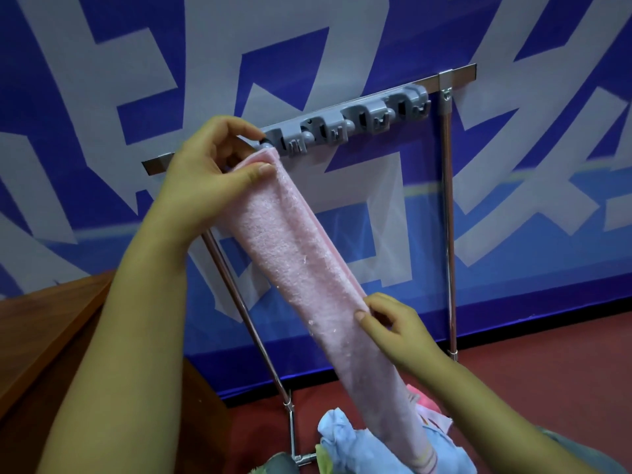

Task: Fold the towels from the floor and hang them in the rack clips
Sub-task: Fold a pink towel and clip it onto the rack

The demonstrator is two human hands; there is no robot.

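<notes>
We see the left hand pinching the pink towel top at the grey clip strip (leftmost clip); right hand grips its edge lower.

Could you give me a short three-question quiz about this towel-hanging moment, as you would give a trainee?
1. True or false: the long folded pink terry towel is held by both hands.
2. Which hand presses the towel's top end at the leftmost clip of the grey plastic clip strip? A) left hand B) right hand C) neither
3. Fill in: a crumpled light ____ towel lies on the red floor near the chrome rack's foot.

Key
1. True: one hand grips its top end, the other pinches its side edge lower down.
2. A
3. blue
</notes>
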